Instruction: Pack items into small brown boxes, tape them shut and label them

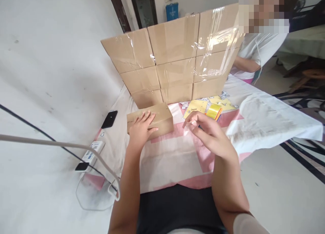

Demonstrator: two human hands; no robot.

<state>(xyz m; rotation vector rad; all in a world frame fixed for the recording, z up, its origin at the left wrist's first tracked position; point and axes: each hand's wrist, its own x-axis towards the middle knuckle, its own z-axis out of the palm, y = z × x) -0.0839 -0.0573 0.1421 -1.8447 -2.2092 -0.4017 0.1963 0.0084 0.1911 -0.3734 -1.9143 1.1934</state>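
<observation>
Two bare hands work over a pink-and-white cloth (177,161) spread on a table. The left hand (142,125) lies flat on top of a closed cardboard box (164,115), its fingers extended and slightly spread, pressing on it without gripping. That box rests on the cloth, just in front of a stack of taped cartons (177,41) that shows three rows of three. To the right of the box and apart from it, the right hand (210,134) is raised, its thumb and fingertips pinching a small clear scrap (189,126), too blurred to identify for certain. Just beyond this hand sits a yellow object (214,111) with an orange edge, partly hidden by the fingers. Near the wall on the left lies a flat black device (109,119). Behind the stack, on the right, is a person in a white top (270,53).
</observation>
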